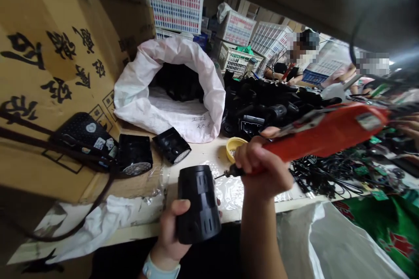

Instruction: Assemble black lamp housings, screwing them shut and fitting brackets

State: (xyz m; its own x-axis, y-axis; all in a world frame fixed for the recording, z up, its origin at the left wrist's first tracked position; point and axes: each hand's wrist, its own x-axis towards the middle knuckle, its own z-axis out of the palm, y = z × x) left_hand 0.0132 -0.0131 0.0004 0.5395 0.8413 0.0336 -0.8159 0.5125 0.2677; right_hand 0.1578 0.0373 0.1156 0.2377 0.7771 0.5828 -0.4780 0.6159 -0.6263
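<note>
My left hand [172, 231] is closed around a black slotted plastic housing [199, 202], held above the near edge of the bench. In my right hand [263, 165] is a red electric screwdriver [327, 133], gripped near its front end. Its thin bit points left and ends close to the housing's upper right side; whether it touches cannot be told. Just behind that hand stands a small yellow bowl [235, 146] with tiny metal pieces, likely screws. Two black plastic parts with round lens-like faces, one part [172, 144] and another part [135, 155], lie further left.
A white woven sack [137, 91] with black items inside stands behind. The large cardboard box [36, 65] walls the left. Black parts [262, 104] and cables [322, 174] are heaped to the right. A white cloth [98, 222] lies at the front left. Co-workers sit farther back.
</note>
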